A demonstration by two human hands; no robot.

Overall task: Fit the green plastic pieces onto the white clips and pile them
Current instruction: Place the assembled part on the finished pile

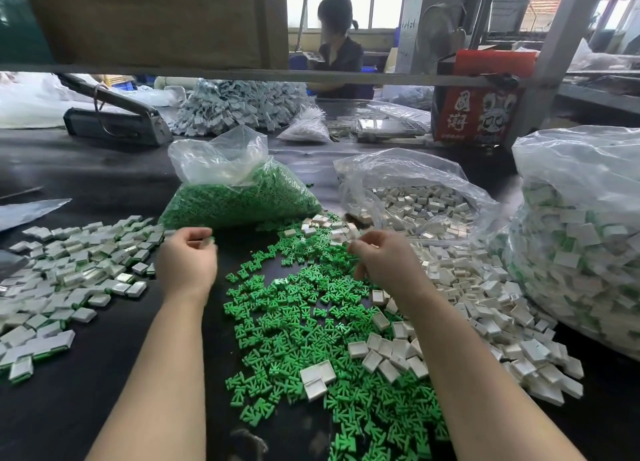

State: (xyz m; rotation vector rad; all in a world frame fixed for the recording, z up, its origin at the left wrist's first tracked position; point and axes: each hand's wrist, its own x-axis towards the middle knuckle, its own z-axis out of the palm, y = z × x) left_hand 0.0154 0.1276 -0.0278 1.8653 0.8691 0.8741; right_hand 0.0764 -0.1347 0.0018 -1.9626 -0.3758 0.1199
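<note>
Bare black bench point(69, 408) shows at the near left corner and in a narrow lane running from the near edge up between the finished pile point(69, 273) on the left and the spread of green pieces point(311, 322) in the middle. Toward the right edge, loose white clips point(485, 322) and a big full bag point(581, 245) block the way. Further back, the bag of green pieces point(235, 197) and the bag of white clips point(415, 204) stand side by side, with open bench behind them on the left.
</note>
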